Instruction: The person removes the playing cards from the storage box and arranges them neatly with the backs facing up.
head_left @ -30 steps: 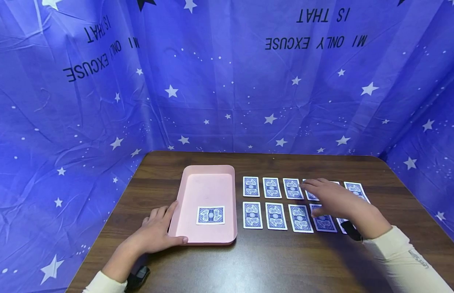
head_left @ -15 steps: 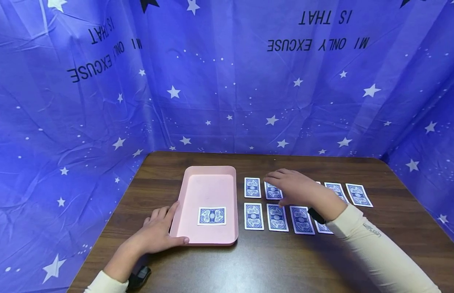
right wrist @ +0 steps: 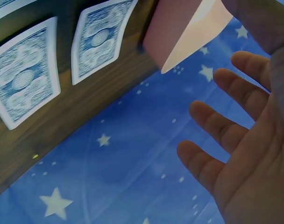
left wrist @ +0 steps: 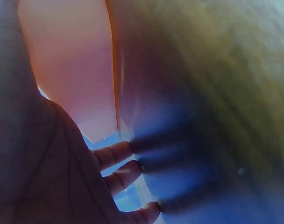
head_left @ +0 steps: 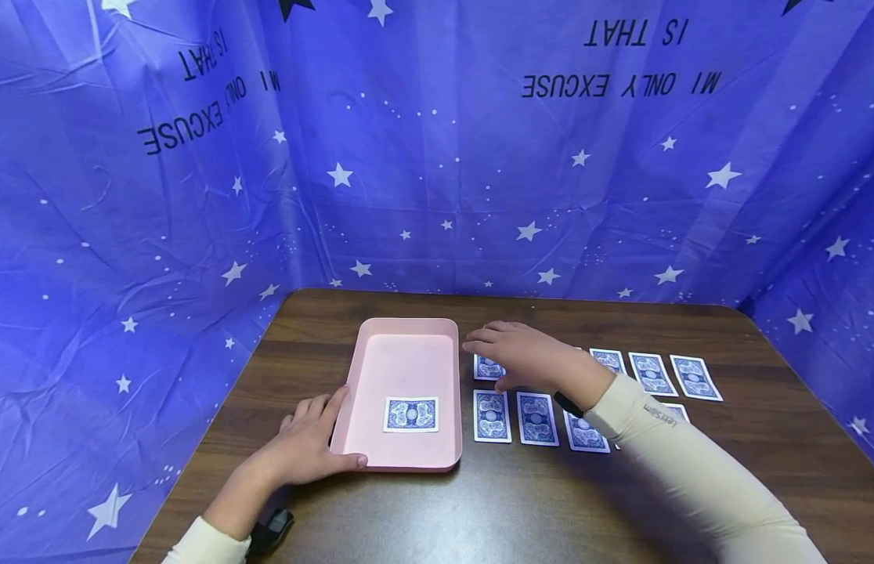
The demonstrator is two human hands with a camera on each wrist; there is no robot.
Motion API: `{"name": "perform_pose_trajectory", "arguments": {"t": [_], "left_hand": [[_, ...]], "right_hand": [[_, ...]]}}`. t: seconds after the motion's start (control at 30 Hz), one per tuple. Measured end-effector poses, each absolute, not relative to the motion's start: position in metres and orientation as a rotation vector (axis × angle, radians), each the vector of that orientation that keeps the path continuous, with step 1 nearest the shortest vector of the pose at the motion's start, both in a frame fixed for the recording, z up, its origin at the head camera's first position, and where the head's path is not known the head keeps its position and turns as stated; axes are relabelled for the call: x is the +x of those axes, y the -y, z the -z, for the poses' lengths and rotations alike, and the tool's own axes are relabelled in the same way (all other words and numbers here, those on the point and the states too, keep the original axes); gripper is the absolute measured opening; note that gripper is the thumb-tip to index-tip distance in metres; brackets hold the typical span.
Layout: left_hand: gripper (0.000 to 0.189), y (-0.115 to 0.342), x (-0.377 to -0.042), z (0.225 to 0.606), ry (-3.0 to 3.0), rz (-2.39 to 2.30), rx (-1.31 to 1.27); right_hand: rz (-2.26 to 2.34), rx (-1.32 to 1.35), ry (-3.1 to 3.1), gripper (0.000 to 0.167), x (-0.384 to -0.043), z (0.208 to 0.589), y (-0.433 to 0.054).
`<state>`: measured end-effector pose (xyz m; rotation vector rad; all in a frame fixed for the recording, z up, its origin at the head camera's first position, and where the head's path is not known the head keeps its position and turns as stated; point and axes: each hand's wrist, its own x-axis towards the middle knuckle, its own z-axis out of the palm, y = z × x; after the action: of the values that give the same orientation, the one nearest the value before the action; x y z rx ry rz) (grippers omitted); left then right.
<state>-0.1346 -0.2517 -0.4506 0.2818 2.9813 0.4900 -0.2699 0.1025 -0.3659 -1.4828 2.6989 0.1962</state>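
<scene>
My left hand (head_left: 306, 442) rests against the left side of a pink tray (head_left: 409, 351), its thumb along the near rim and its fingers beside the left wall. One playing card (head_left: 411, 414) lies face down in the tray, blue back up. Over the far-left card (head_left: 488, 368) hovers my right hand (head_left: 525, 356), fingers spread and holding nothing; the right wrist view shows its palm and loose fingers (right wrist: 221, 126) apart from the cards. Two rows of face-down cards spread to the right of the tray. My right hand and sleeve hide several of them.
A near-row card (head_left: 492, 416) lies close to the tray's right wall, with another card (head_left: 538, 419) next to it. The far row ends at a card (head_left: 695, 377) on the right. A blue star-printed curtain (head_left: 437, 196) hangs behind the brown wooden table (head_left: 409, 517).
My right hand has swept left along the far row of cards, from its right half to its left end. My left hand has stayed at the tray, and the cards lie as before.
</scene>
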Motion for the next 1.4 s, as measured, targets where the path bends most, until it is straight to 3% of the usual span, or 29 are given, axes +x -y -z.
{"name": "perform_pose_trajectory", "arguments": {"t": [0.6,1.4], "left_hand": [[0.121,0.251,-0.137,0.452,-2.983,-0.482,0.286],[0.12,0.25,-0.134,0.45,-2.98,-0.48,0.286]], "right_hand": [[-0.414,-1.705,-2.584,0.079,-0.266,0.373,-0.036],[-0.666,-1.762,-2.381,0.097,-0.259,0.402,0.011]]}}
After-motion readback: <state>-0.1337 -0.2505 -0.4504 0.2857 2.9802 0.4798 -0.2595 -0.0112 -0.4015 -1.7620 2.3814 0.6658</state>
